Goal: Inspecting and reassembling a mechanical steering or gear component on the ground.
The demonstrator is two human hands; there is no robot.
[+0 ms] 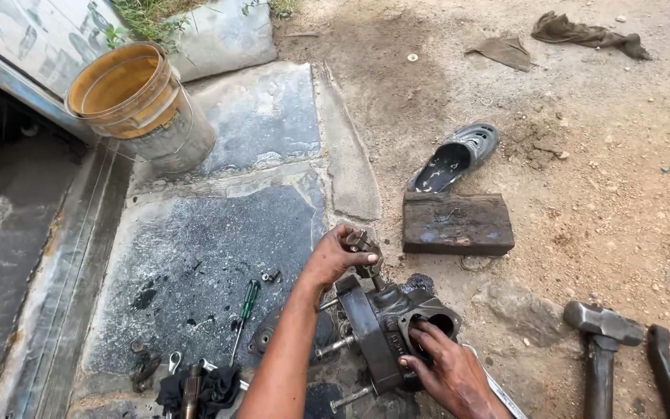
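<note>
Left hand: grip closed around a small dark metal fitting at the top of the housing.
Right hand: fingers curled into the round bore of the housing, thumb on its rim; grip closed on it.
Cast metal housing: one, dark and greasy, standing on the ground at the near centre, where the concrete slab meets the dirt; studs project from its left side.

Edges and room: the slab's right edge runs just left of the housing; open dirt lies to the far right. Near left, a metal door sill bounds the slab.

Counts:
- Screwdriver, green handle: one, on the slab left of the housing.
- Hammer: one, near right, well apart; a dark bar lies beside it.
- Wooden block: one, just beyond the housing.
- Sandal: one, beyond the block.
- Bucket: one, tilted, far left.
- Rags: two, far right on the dirt.
- Black cloth with small tools: near left, crowding the space beside the left forearm.
</note>
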